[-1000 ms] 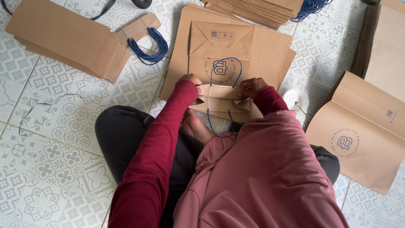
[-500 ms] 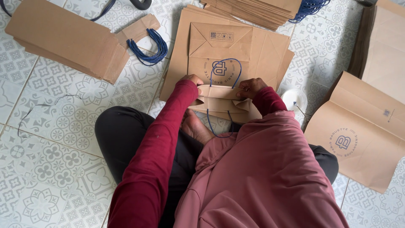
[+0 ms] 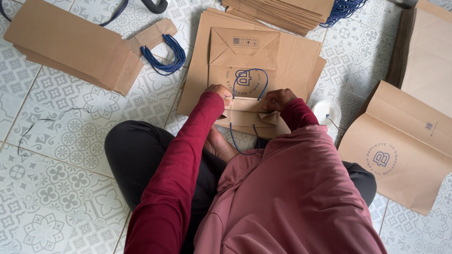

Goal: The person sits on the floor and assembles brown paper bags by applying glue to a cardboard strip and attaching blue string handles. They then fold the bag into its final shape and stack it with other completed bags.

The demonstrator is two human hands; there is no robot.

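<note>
Paper bag, 1 flat on floor tiles, its top edge pinched between left hand and right hand; 2 blue cord handles loop beyond and below both hands

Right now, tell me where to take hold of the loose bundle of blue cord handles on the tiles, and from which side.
Take the bundle of blue cord handles at its curved bend, the lower right part, coming from above. The cords run together there in one tight arc, so a single pinch should gather them all. Their upper ends lie against a brown cardboard strip, which would likely crowd a grip there.
</note>
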